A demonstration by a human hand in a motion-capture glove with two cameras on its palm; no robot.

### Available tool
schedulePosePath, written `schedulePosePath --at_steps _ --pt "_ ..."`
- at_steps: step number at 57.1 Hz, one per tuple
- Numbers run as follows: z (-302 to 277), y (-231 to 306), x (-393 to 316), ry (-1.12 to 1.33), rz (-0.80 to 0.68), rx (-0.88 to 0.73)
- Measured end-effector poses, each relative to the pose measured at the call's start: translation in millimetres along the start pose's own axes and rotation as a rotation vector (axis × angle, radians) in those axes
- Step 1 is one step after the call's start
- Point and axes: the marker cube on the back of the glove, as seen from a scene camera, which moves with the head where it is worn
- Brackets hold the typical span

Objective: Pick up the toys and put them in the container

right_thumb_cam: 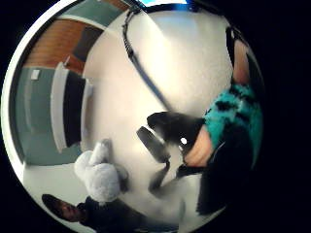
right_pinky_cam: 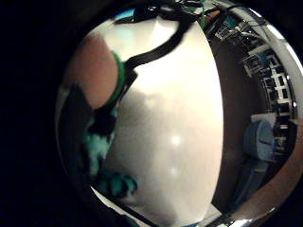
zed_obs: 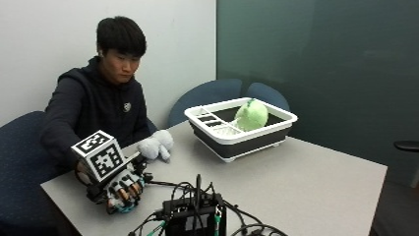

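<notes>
The gloved right hand rests low on the table, knuckles up. Its fingers curl round a teal toy.

Our meeting-room corner

We see a white wall, a teal wall, blue chairs and a grey table.
</notes>
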Motion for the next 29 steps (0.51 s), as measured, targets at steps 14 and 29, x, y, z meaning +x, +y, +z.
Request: schedulePosePath --at_steps 14,29 --pt "-46 -18 -52 0.055 -0.071 0.126" --pt "-173 -12 -246 -0.010 -0.377 0.357"
